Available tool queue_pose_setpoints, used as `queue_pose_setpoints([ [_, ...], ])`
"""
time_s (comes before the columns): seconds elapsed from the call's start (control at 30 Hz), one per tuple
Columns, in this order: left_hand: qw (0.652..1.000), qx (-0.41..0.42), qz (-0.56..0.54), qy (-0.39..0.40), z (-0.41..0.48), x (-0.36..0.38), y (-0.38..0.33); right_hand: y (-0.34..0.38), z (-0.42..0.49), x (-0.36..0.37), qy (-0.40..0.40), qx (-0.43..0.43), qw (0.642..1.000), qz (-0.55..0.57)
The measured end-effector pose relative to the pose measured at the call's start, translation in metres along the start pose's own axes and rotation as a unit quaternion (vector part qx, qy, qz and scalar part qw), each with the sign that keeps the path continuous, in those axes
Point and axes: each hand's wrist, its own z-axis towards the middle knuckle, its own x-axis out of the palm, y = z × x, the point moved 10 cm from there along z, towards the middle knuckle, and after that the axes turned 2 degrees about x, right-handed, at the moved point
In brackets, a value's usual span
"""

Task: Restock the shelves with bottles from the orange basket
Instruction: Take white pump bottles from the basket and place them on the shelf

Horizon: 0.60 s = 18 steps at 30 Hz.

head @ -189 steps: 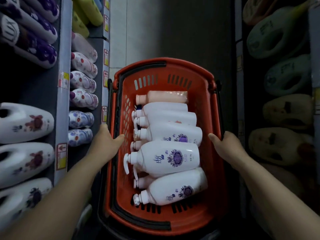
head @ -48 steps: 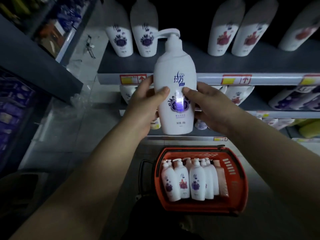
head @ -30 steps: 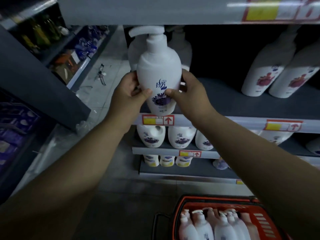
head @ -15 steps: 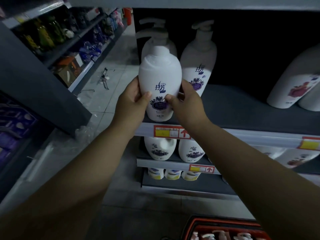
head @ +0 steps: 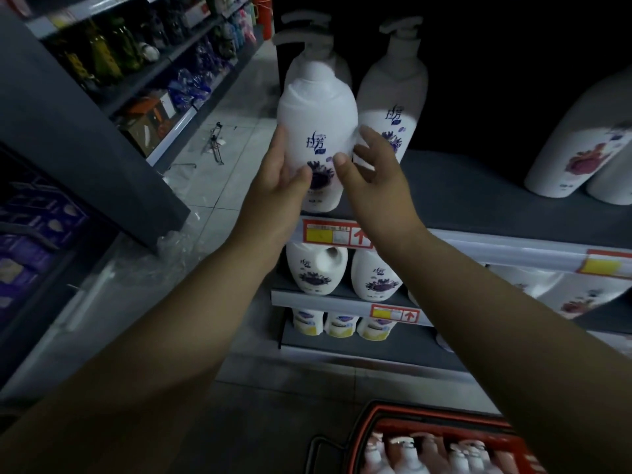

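Directly between the left hand (head: 277, 186) and right hand (head: 376, 179) stands a white pump bottle (head: 316, 121) at the shelf (head: 461, 186) edge. The left grips it; the right is spread loose, thumb touching.

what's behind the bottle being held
The shoulder of another white bottle peeks out behind the held bottle, at its upper right. That rear bottle's body, label and base are covered.

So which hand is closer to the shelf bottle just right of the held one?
Right. The right hand is in front of the neighbour bottle; the left hand grips the held bottle, farther left.
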Motion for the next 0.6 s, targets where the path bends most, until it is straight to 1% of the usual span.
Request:
queue_pose_setpoints([
  [0.13,0.997,-0.022,-0.074,-0.012,-0.035,0.019,-0.006,0.006,-0.036,-0.011,0.018,0.000,1.000,0.016],
  [0.2,0.993,-0.043,-0.111,-0.012,-0.059,0.034,-0.002,0.000,-0.059,-0.019,0.028,0.007,0.999,0.022],
  [0.27,0.987,-0.072,-0.138,-0.032,-0.084,0.049,0.008,-0.014,-0.082,-0.027,0.039,0.023,0.999,0.027],
  [0.33,0.984,-0.095,-0.146,-0.047,-0.107,0.062,0.022,-0.034,-0.104,-0.034,0.051,0.046,0.997,0.025],
  [0.43,0.979,-0.125,-0.158,-0.044,-0.135,0.082,0.049,-0.069,-0.131,-0.046,0.048,0.071,0.996,0.037],
  [0.53,0.971,-0.169,-0.160,-0.050,-0.166,0.096,0.091,-0.117,-0.158,-0.054,0.043,0.121,0.991,0.043],
  [0.6,0.968,-0.190,-0.160,-0.040,-0.186,0.110,0.121,-0.153,-0.178,-0.060,0.033,0.151,0.987,0.036],
])
